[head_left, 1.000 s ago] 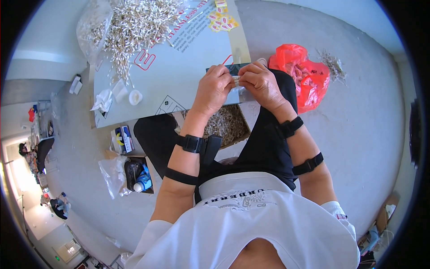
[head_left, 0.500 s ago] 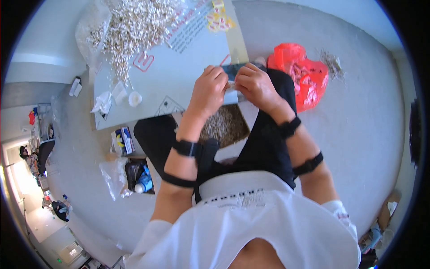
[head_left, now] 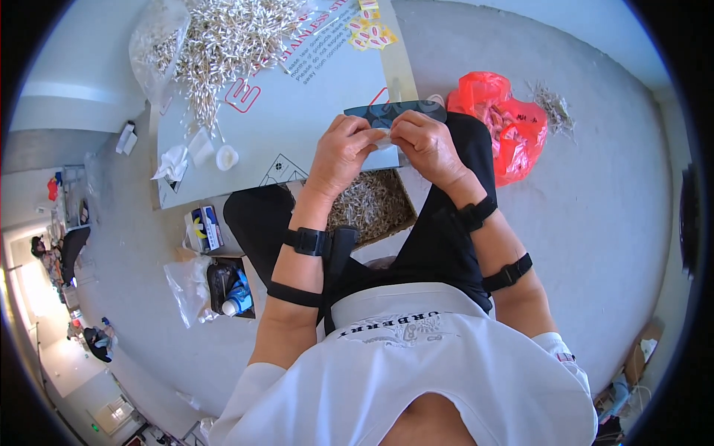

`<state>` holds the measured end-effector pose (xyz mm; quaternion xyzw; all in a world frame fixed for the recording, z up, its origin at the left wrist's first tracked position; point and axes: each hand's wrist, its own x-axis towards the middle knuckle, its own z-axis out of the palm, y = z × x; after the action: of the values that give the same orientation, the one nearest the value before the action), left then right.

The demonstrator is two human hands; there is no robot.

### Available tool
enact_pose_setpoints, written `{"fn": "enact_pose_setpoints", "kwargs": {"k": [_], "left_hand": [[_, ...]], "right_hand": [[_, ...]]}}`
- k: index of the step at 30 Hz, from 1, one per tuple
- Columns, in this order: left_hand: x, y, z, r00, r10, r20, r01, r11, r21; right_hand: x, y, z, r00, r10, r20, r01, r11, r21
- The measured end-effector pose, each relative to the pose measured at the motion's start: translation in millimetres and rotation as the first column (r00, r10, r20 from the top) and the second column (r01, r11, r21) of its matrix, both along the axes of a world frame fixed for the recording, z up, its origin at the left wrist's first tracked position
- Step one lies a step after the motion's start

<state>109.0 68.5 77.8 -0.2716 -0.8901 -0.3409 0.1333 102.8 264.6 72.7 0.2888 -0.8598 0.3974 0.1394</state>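
Note:
My left hand (head_left: 341,154) and my right hand (head_left: 426,146) meet over the near right edge of the table. Their fingertips pinch a small whitish, see-through plastic piece (head_left: 382,140), partly hidden by the fingers. Just beyond the fingers lies a dark bluish, glossy strip (head_left: 372,112) with pale round shapes at its right end. Below my hands, between my legs, a box (head_left: 411,215) holds a mass of thin sticks that look like cotton swabs (head_left: 368,204).
A big heap of white-tipped cotton swabs (head_left: 230,41) spills from a clear bag (head_left: 158,52) on the pale table (head_left: 297,123). Nearby are a round white lid (head_left: 227,157), crumpled tissue (head_left: 172,162) and yellow-white packets (head_left: 372,36). A red plastic bag (head_left: 476,89) stands on the floor at right.
My hands stay together at nearly the same place. The left fingers have straightened a little toward the right ones, and more of the dark strip shows behind them. The view has shifted slightly.

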Motion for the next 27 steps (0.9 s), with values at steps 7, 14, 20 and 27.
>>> {"fn": "enact_pose_setpoints", "kwargs": {"k": [7,14,20,27], "left_hand": [[2,1,2,1.000,0.013,0.004,-0.013,0.993,0.119],[0,-2,-7,0.999,0.034,0.017,-0.036,0.989,0.144],[0,6,5,0.990,0.118,-0.079,-0.101,0.976,0.192],[-11,-2,11,0.996,0.040,-0.079,-0.038,0.999,0.030]], "right_hand": [[-3,-4,-2,1.000,0.029,-0.001,-0.029,0.998,-0.048],[-3,-7,-2,1.000,0.009,-0.013,-0.010,0.999,-0.033],[-8,-8,0,0.997,0.020,-0.079,-0.016,0.999,0.051],[-18,-16,7,0.995,0.041,-0.094,-0.034,0.997,0.069]]}}
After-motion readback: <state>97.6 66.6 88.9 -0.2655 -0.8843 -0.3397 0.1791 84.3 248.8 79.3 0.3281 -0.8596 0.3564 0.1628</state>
